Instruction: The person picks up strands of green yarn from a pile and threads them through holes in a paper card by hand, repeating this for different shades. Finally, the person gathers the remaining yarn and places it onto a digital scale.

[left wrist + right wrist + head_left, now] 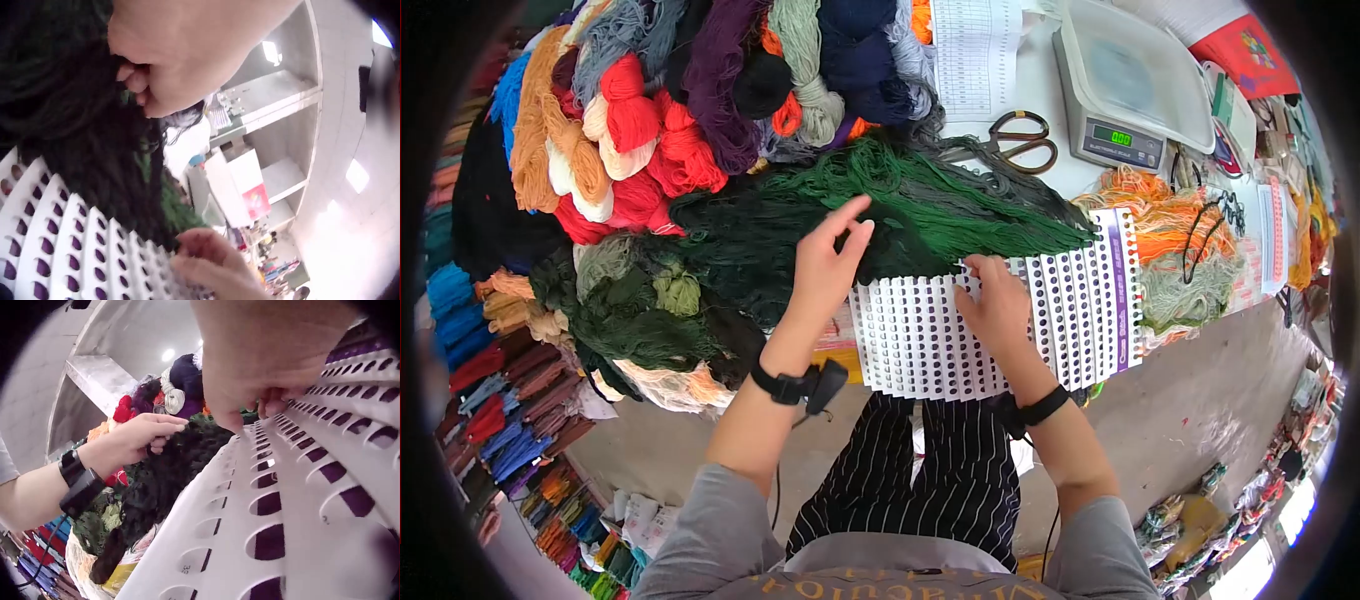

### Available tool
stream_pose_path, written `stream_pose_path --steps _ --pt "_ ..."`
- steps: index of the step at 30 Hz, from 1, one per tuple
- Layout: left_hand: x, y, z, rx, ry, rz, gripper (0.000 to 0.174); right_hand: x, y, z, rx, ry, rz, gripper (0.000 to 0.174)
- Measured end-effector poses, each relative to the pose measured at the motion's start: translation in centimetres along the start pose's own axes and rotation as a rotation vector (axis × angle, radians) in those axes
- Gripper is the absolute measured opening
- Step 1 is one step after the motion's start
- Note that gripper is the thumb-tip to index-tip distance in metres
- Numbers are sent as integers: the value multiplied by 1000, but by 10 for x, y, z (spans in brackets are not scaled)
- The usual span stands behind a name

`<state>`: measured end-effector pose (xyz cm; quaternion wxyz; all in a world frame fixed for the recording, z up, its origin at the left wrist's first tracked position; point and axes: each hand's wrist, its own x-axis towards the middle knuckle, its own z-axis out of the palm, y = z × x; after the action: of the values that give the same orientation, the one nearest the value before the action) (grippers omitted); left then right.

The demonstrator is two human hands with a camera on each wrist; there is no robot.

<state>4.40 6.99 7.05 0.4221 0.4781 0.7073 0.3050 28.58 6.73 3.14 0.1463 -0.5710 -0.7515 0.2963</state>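
Note:
My left hand (825, 265) is over a heap of dark green thread (745, 230), thumb and index finger reaching out above the strands and the other fingers curled. Whether a strand is caught in those fingers I cannot tell. White cards (910, 335) with rows of punched holes lie fanned and overlapping in front of me. My right hand (998, 305) pinches the far edge of one card between thumb and fingers, close to the ends of the green thread. From the right wrist view, the thumb and fingertips sit right at the punched card edge (262, 481).
Skeins of red (685, 150), tan, purple and grey yarn are piled at the back left. Scissors (1022, 140) lie behind the green thread, near a digital scale (1115, 140) and a printed sheet (975, 60). Orange thread (1175, 215) lies to the right.

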Motion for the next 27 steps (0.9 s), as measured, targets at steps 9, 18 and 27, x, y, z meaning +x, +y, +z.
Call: stream_pose_path --steps 9,18,27 --pt "-33 52 16 -1423 -525 -255 73 -8 -54 -28 1084 -231 271 22" --pt "-34 52 10 -1474 -625 -273 81 -8 -59 -33 1372 -286 499 14" --pt "-39 52 25 -1309 -582 -201 82 -14 -70 -47 1206 -384 456 17"
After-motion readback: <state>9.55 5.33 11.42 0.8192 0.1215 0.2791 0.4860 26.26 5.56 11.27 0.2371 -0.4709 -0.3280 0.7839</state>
